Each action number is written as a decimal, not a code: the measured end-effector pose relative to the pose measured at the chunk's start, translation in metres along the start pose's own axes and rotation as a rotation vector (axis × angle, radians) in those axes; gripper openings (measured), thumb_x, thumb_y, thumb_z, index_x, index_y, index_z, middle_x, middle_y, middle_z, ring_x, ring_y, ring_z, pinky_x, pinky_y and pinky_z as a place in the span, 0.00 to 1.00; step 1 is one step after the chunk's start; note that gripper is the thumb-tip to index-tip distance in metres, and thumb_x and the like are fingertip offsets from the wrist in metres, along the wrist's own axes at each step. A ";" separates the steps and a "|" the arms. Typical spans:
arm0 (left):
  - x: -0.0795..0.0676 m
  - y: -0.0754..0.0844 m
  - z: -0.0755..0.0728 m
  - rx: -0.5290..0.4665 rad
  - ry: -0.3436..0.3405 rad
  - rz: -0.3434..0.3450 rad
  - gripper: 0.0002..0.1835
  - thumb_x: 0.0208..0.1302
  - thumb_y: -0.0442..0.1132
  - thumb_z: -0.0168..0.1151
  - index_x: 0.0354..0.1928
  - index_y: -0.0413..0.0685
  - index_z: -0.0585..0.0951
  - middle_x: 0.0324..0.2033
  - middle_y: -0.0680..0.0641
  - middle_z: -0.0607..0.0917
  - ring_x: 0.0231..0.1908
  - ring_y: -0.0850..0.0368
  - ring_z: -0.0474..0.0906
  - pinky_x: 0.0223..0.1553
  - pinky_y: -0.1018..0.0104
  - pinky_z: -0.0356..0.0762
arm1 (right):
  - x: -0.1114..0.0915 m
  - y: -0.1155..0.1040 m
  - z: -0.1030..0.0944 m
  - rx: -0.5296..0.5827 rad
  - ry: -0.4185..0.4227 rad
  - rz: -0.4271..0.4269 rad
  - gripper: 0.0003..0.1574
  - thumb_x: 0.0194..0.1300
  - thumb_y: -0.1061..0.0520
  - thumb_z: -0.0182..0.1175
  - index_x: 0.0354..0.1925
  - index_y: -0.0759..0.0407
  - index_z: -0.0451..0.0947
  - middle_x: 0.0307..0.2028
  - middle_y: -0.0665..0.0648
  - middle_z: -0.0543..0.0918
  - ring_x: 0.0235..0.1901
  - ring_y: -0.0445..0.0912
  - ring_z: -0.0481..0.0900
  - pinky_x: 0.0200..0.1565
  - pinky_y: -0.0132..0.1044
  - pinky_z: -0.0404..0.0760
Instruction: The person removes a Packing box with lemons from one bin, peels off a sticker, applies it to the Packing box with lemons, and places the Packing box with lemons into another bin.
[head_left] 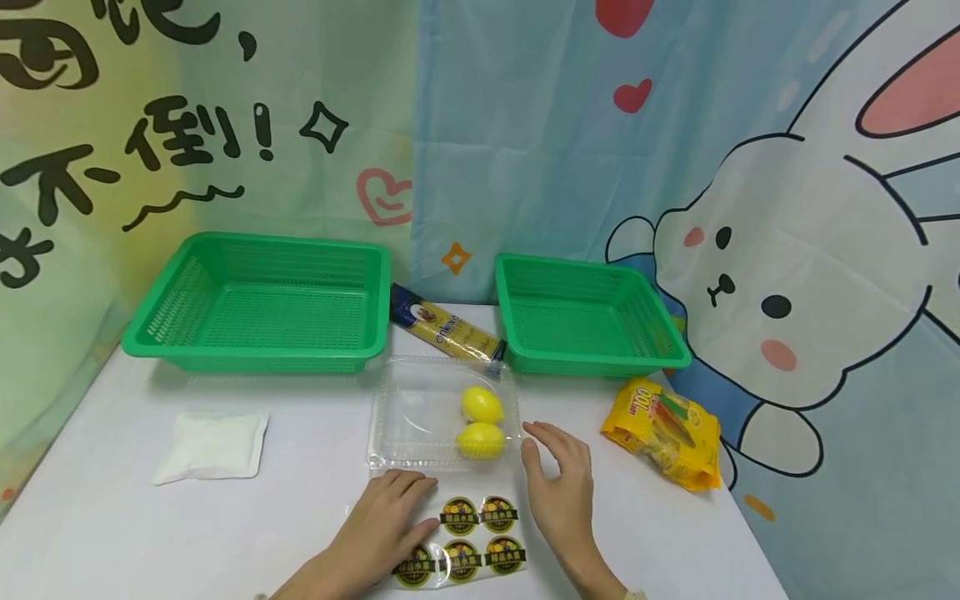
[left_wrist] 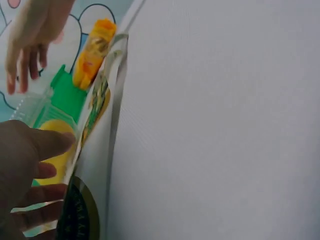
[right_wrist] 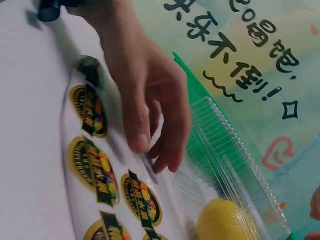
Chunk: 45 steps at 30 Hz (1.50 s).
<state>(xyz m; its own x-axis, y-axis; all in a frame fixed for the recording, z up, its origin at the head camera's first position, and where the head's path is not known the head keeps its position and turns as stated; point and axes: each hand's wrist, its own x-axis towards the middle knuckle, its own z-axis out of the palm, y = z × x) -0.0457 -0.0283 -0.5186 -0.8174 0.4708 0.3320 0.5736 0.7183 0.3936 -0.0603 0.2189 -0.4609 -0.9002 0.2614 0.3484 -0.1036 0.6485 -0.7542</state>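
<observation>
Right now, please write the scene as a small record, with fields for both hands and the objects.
left hand: over left part of the sticker sheet
right hand: beside the clear container, holding nothing
lemons: two, inside that container
left basket: green, the larger
right basket: green, the smaller
white packet: in front of left basket
yellow packet: in front of right basket
blue-and-gold packet: between both baskets

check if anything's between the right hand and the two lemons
Yes: the side of the clear plastic container stands between the right hand and the two lemons inside it. I can't tell whether it is closed over them; nothing else visible is in the way.
</observation>
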 end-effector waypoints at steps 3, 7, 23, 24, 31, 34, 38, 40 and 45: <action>0.001 -0.003 0.003 -0.022 0.024 -0.019 0.24 0.61 0.49 0.76 0.57 0.48 0.85 0.50 0.51 0.86 0.54 0.53 0.79 0.59 0.51 0.76 | -0.006 -0.002 -0.001 -0.014 0.051 -0.068 0.11 0.72 0.60 0.66 0.50 0.55 0.90 0.51 0.54 0.84 0.55 0.46 0.72 0.54 0.50 0.72; 0.003 -0.006 0.007 -0.059 0.035 -0.030 0.22 0.60 0.46 0.77 0.55 0.48 0.86 0.46 0.52 0.84 0.52 0.54 0.78 0.59 0.51 0.72 | -0.010 -0.003 -0.001 -0.028 0.081 -0.102 0.10 0.70 0.63 0.67 0.48 0.56 0.90 0.49 0.53 0.83 0.52 0.42 0.70 0.50 0.43 0.70; 0.006 -0.011 0.013 -0.168 0.096 0.058 0.07 0.61 0.35 0.74 0.40 0.48 0.87 0.35 0.57 0.81 0.41 0.62 0.75 0.46 0.62 0.72 | -0.017 -0.003 0.002 -0.026 0.095 -0.359 0.14 0.66 0.69 0.68 0.46 0.54 0.90 0.48 0.52 0.84 0.50 0.47 0.74 0.51 0.33 0.71; 0.005 -0.012 0.012 -0.157 0.119 0.087 0.07 0.61 0.34 0.74 0.40 0.47 0.87 0.35 0.56 0.80 0.41 0.61 0.75 0.45 0.64 0.74 | -0.018 -0.003 0.002 -0.012 0.074 -0.384 0.15 0.66 0.69 0.68 0.46 0.54 0.90 0.48 0.52 0.84 0.50 0.47 0.75 0.52 0.30 0.72; 0.005 -0.005 -0.006 -0.213 0.090 0.114 0.05 0.64 0.31 0.72 0.40 0.44 0.87 0.36 0.56 0.79 0.40 0.65 0.73 0.41 0.70 0.78 | -0.025 -0.011 0.001 0.087 -0.163 -0.579 0.15 0.70 0.66 0.65 0.51 0.51 0.87 0.42 0.47 0.85 0.42 0.39 0.80 0.45 0.20 0.79; 0.005 0.000 -0.015 -0.256 0.058 0.116 0.04 0.66 0.31 0.71 0.41 0.44 0.88 0.36 0.57 0.79 0.39 0.66 0.73 0.41 0.72 0.78 | -0.027 -0.013 0.001 0.084 -0.226 -0.608 0.14 0.72 0.64 0.65 0.51 0.50 0.87 0.42 0.46 0.86 0.41 0.37 0.80 0.45 0.20 0.78; 0.007 0.006 -0.023 -0.258 0.056 0.137 0.04 0.67 0.32 0.70 0.42 0.45 0.88 0.36 0.58 0.79 0.39 0.66 0.73 0.40 0.74 0.78 | -0.027 -0.016 0.001 0.069 -0.250 -0.625 0.15 0.68 0.65 0.68 0.50 0.49 0.87 0.42 0.46 0.86 0.42 0.37 0.80 0.46 0.20 0.78; 0.008 0.007 -0.027 -0.249 0.067 0.152 0.04 0.67 0.32 0.70 0.41 0.46 0.88 0.36 0.58 0.79 0.39 0.66 0.73 0.40 0.74 0.78 | -0.027 -0.017 0.001 0.062 -0.258 -0.640 0.17 0.65 0.66 0.70 0.49 0.49 0.87 0.43 0.45 0.86 0.43 0.38 0.80 0.48 0.21 0.78; 0.011 0.010 -0.035 -0.219 0.117 0.198 0.06 0.66 0.30 0.70 0.42 0.46 0.87 0.37 0.57 0.79 0.39 0.66 0.73 0.40 0.74 0.78 | -0.027 -0.019 0.001 0.039 -0.285 -0.663 0.18 0.64 0.65 0.72 0.51 0.50 0.87 0.45 0.45 0.85 0.44 0.38 0.80 0.48 0.21 0.77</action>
<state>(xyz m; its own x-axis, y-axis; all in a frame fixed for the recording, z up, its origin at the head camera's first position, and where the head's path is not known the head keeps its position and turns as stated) -0.0468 -0.0338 -0.4810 -0.6846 0.5192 0.5117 0.7289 0.4855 0.4827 -0.0348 0.1984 -0.4567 -0.7176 -0.3782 0.5848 -0.6763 0.5789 -0.4555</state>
